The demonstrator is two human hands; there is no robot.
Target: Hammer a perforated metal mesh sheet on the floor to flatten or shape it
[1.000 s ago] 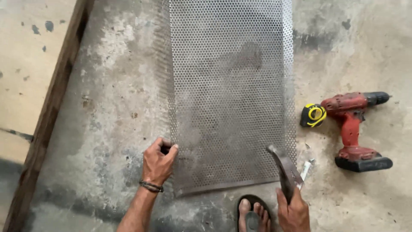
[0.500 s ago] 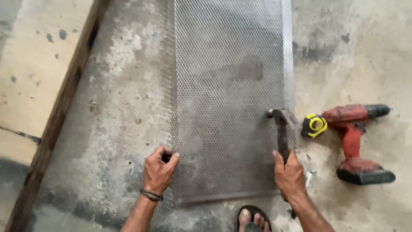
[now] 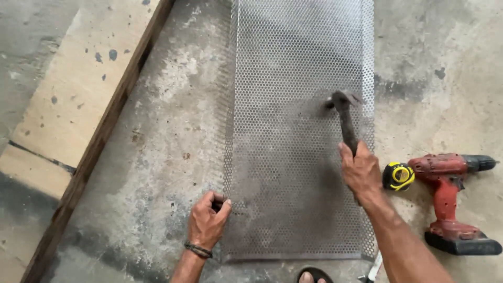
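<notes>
A long sheet of perforated metal mesh (image 3: 293, 131) lies flat on the concrete floor (image 3: 173, 147), running away from the person, its near end just ahead of their foot (image 3: 313, 275). The left hand (image 3: 207, 222) sits at the sheet's near left edge, fingers curled and pinched around that edge, thumb pressed toward the fingertips; something small and dark shows inside the pinch, though I cannot tell what it is. A dark band circles that wrist. The right hand (image 3: 360, 170) hovers over the right part of the sheet, closed in a full fist around the handle of a hammer (image 3: 343, 118). The hammer points away from the person, its head over the mesh near the right edge, about halfway up the visible sheet; the head is blurred, so whether it touches the metal is hard to say. Both hands are thus on or over the sheet, one at each side, well apart. Just right of the right hand, off the sheet, a yellow tape measure (image 3: 398, 176) rests on the floor, touching a red drill (image 3: 450, 199) with a black battery base. Left of the sheet, beyond a strip of bare floor, a dark wooden beam (image 3: 99, 141) runs diagonally along the edge of a pale board (image 3: 73, 89).
</notes>
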